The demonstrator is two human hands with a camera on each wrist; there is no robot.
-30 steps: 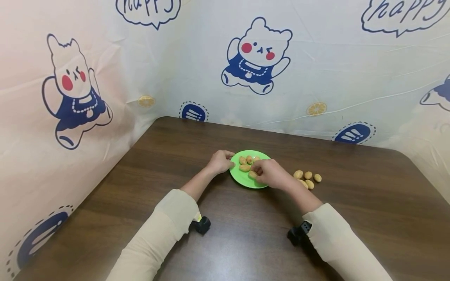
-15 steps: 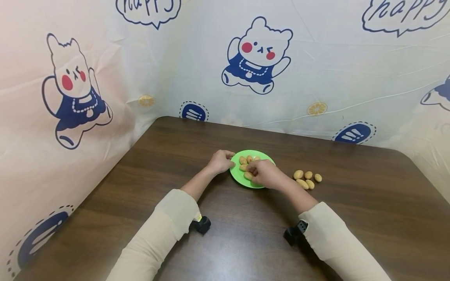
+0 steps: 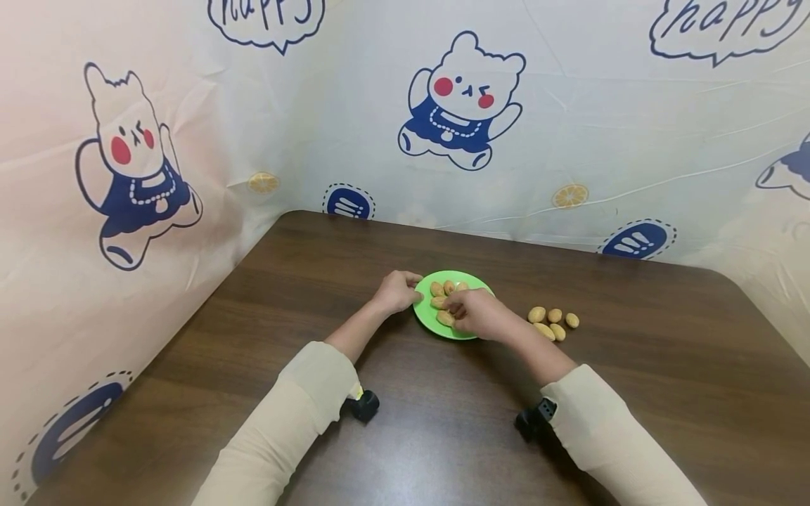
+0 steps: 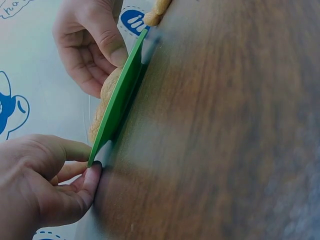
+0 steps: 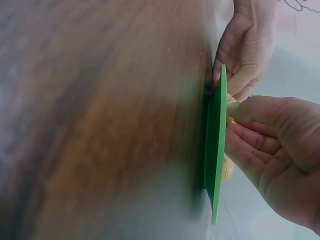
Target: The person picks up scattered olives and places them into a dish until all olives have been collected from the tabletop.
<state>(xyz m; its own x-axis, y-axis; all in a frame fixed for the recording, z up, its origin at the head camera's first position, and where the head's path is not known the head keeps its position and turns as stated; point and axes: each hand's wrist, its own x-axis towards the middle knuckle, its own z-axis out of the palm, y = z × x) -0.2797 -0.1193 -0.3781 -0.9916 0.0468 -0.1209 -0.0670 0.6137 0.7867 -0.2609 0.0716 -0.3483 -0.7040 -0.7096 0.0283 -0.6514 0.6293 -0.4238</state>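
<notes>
A green plate sits on the table with several peanuts in shell on it. My left hand pinches the plate's left rim, thumb under the edge and fingers above in the left wrist view. Over the plate's right part is my right hand, its thumb and fingertips bent around a peanut low on the plate. That hand hides part of the plate and maybe other peanuts. In the right wrist view, a bit of peanut shows between the thumb and fingers of the right hand.
To the right of the plate, several loose peanuts lie on the brown wooden table. A printed cloth hangs behind and to the left of the table. Small black cameras are strapped at both wrists.
My right hand has shifted a little to the left over the plate, and the peanut at its fingertips has moved left with it. The left hand and the plate stay where they were.
</notes>
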